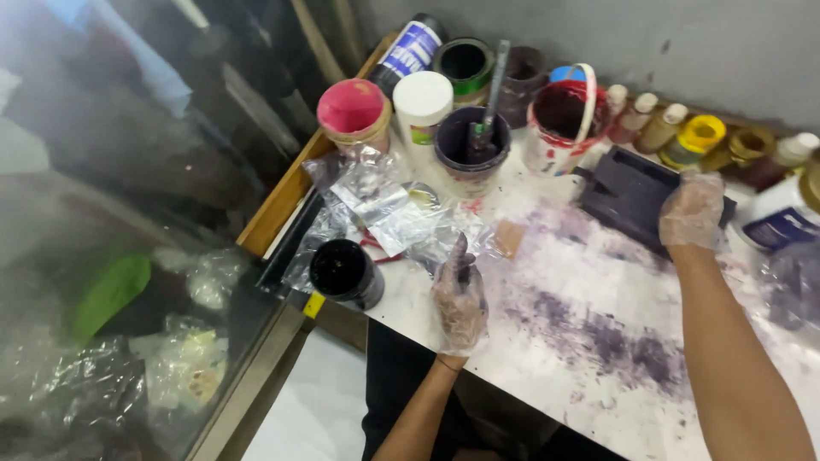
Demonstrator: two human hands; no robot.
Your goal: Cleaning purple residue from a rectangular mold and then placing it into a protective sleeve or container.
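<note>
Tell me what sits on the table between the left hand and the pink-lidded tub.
In the head view, crumpled clear and silvery plastic wrap lies between the left hand and the pink-lidded tub, covering that stretch of the stained white table.

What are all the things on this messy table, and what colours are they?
Worktable: one, white with purple stains, centre and right.
Black pot: one, open, at the table's left edge.
Crumpled clear plastic: one pile, silvery, behind the black pot.
Pink-lidded tub: one, back left.
White-lidded jar: one, beside the pink tub.
Purple tub: one, dark, with a stirring tool standing in it.
Handled bucket: one, white, red-stained inside, back centre.
Small bottles: about three, brownish with white caps, along the wall.
Yellow-lidded jar: one, back right.
Dark block: one, flat, right.
Left hand: clear glove, ink-stained, near the plastic.
Right hand: clear glove, on the dark block.
</note>
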